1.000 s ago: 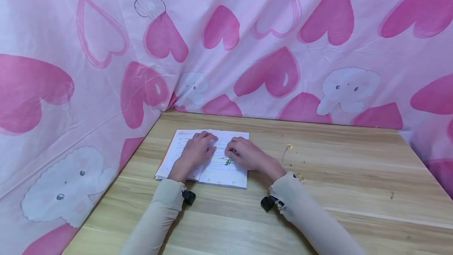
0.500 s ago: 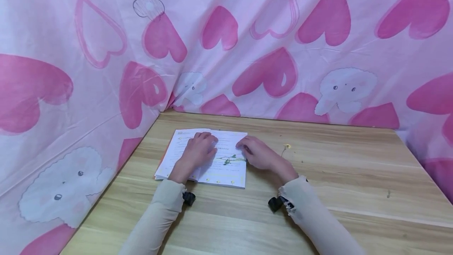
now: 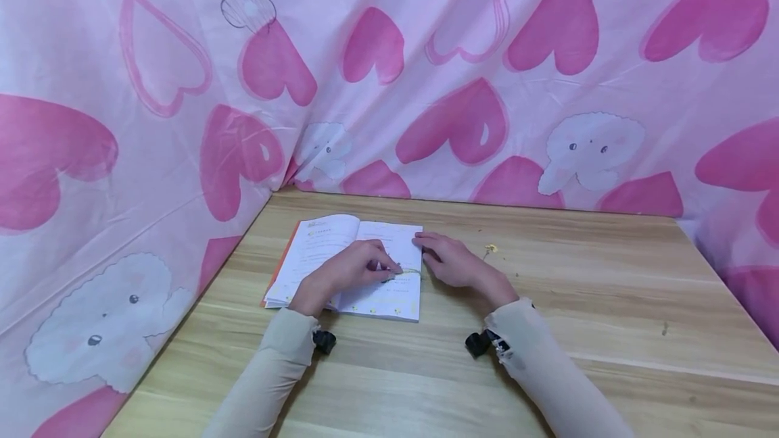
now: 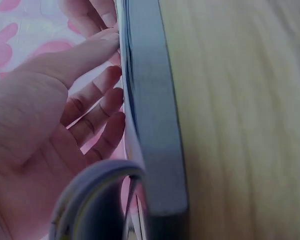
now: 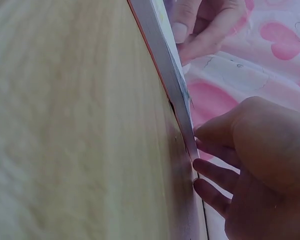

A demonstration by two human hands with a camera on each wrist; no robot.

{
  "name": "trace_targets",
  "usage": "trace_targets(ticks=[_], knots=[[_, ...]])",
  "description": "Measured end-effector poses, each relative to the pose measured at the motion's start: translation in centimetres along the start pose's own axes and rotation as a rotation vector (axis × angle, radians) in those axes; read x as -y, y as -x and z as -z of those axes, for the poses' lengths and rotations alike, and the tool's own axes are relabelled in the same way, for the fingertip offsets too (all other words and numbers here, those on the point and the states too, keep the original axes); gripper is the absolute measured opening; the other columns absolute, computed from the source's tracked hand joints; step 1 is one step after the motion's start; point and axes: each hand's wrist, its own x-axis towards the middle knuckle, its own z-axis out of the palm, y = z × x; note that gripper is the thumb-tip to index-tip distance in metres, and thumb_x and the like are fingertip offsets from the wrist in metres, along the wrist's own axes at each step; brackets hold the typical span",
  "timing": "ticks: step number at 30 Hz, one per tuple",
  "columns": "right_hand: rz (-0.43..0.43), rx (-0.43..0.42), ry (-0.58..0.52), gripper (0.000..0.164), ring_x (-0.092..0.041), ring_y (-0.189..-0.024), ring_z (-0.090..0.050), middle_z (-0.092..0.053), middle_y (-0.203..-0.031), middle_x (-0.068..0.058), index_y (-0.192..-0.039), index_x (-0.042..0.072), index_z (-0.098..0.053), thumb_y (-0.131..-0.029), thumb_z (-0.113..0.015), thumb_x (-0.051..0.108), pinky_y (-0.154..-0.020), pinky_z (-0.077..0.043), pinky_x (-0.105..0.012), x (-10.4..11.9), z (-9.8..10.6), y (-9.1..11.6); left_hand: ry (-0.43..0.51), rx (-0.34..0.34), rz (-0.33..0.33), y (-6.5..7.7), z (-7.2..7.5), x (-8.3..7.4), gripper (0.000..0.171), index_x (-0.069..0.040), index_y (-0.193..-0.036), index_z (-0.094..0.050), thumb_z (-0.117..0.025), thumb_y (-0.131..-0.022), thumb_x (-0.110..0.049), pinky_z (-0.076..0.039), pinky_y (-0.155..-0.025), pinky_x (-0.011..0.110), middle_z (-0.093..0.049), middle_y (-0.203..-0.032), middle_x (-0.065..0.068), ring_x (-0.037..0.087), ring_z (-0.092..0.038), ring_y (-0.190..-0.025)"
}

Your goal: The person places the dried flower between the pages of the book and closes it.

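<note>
An open book [image 3: 380, 306] with printed pages and an orange cover edge lies on the wooden table. A thin sprig [image 3: 410, 271] with green and yellow parts lies across its right page. My left hand [image 3: 347, 268] reaches over the right page, thumb and index finger closing together on the sprig and hiding part of it. At the book's right edge rests my right hand [image 3: 453, 259], its fingers stretched out. In the right wrist view, the fingertips of the right hand [image 5: 260, 160] are right at the edge of the pages.
A small yellow flower [image 3: 491, 249] on a thin stem lies on the table [image 3: 578, 303], right of the book, with tiny dark bits near it. A pink heart-patterned cloth [image 3: 450, 100] hangs along the table's back and left edges.
My right hand has moved right from the sprig to the book's edge and straightened its fingers. My left hand has come off the book's middle onto the sprig; the left page now bulges up.
</note>
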Motion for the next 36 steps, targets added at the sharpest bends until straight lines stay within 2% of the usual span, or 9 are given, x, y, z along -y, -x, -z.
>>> trace_targets(ticks=[5,10,12,16,19,22,26,32,36], knots=[[-0.015,0.010,-0.020,0.049,-0.034,-0.161,-0.039,-0.046,-0.170,-0.015,-0.160,0.005,-0.051,-0.112,-0.053,0.012,-0.131,-0.033,-0.054,0.2,0.2,0.0,-0.034,-0.005,0.098,0.1,0.1,0.2,0.022,-0.017,-0.121,-0.084,-0.079,-0.100,-0.015,-0.053,-0.077,0.025,-0.080,-0.106,-0.003,0.011,-0.063,-0.088],[-0.030,0.011,-0.044,0.050,-0.033,-0.162,-0.038,-0.044,-0.171,-0.014,-0.161,0.006,-0.050,-0.112,-0.054,0.014,-0.131,-0.033,-0.054,0.2,0.1,0.2,-0.041,-0.021,0.221,-0.1,0.2,0.3,0.025,-0.014,-0.126,-0.082,-0.078,-0.101,-0.019,-0.049,-0.072,0.024,-0.079,-0.095,-0.006,0.008,-0.059,-0.079],[-0.030,0.011,-0.051,0.051,-0.034,-0.162,-0.037,-0.043,-0.172,-0.014,-0.162,0.007,-0.049,-0.112,-0.055,0.016,-0.131,-0.033,-0.054,0.1,0.2,0.2,-0.036,-0.022,0.250,-0.2,0.3,0.2,0.026,-0.014,-0.126,-0.082,-0.077,-0.102,-0.020,-0.051,-0.074,0.025,-0.077,-0.091,-0.007,0.008,-0.059,-0.078],[-0.024,0.012,-0.061,0.052,-0.034,-0.162,-0.037,-0.042,-0.172,-0.014,-0.162,0.007,-0.049,-0.111,-0.058,0.018,-0.131,-0.032,-0.054,0.1,0.2,0.3,-0.037,-0.019,0.273,-0.2,0.4,-0.1,0.026,-0.013,-0.126,-0.082,-0.076,-0.103,-0.021,-0.056,-0.080,0.029,-0.080,-0.097,-0.006,0.007,-0.063,-0.081],[-0.018,0.014,-0.063,0.053,-0.034,-0.163,-0.036,-0.042,-0.172,-0.015,-0.162,0.007,-0.049,-0.111,-0.060,0.019,-0.132,-0.031,-0.054,0.1,0.3,0.3,-0.046,-0.020,0.278,-0.1,0.5,-0.3,0.023,-0.013,-0.124,-0.082,-0.076,-0.102,-0.019,-0.059,-0.084,0.031,-0.081,-0.101,-0.004,0.006,-0.066,-0.084],[-0.016,0.015,-0.065,0.053,-0.034,-0.163,-0.035,-0.040,-0.173,-0.016,-0.162,0.007,-0.048,-0.111,-0.060,0.018,-0.132,-0.030,-0.054,0.2,0.3,0.3,-0.043,-0.031,0.261,-0.1,0.6,-0.5,0.014,-0.014,-0.115,-0.081,-0.076,-0.102,-0.017,-0.059,-0.082,0.032,-0.079,-0.094,-0.003,0.005,-0.067,-0.082],[-0.015,0.016,-0.081,0.055,-0.035,-0.164,-0.032,-0.037,-0.175,-0.016,-0.163,0.006,-0.046,-0.111,-0.058,0.018,-0.132,-0.029,-0.055,0.2,0.4,0.3,-0.042,-0.051,0.197,-0.3,0.2,-1.1,0.002,-0.015,-0.102,-0.074,-0.076,-0.101,-0.014,-0.055,-0.076,0.028,-0.074,-0.084,-0.005,0.005,-0.064,-0.076],[-0.003,0.006,-0.056,0.055,-0.038,-0.164,-0.033,-0.037,-0.174,-0.019,-0.162,0.003,-0.046,-0.111,-0.058,0.018,-0.132,-0.029,-0.058,0.1,0.3,0.3,-0.074,-0.001,0.076,-1.0,-1.1,-3.4,0.016,-0.011,-0.102,-0.071,-0.079,-0.100,-0.025,-0.053,-0.074,0.026,-0.071,-0.084,-0.001,0.007,-0.061,-0.077],[-0.007,0.011,-0.047,0.055,-0.039,-0.164,-0.032,-0.037,-0.174,-0.019,-0.162,0.003,-0.046,-0.111,-0.059,0.018,-0.132,-0.027,-0.060,0.0,0.3,0.3,-0.090,0.071,0.127,-1.0,-1.8,-4.7,0.043,-0.012,-0.112,-0.068,-0.087,-0.092,-0.045,-0.050,-0.074,0.027,-0.067,-0.086,0.001,0.010,-0.058,-0.079]])
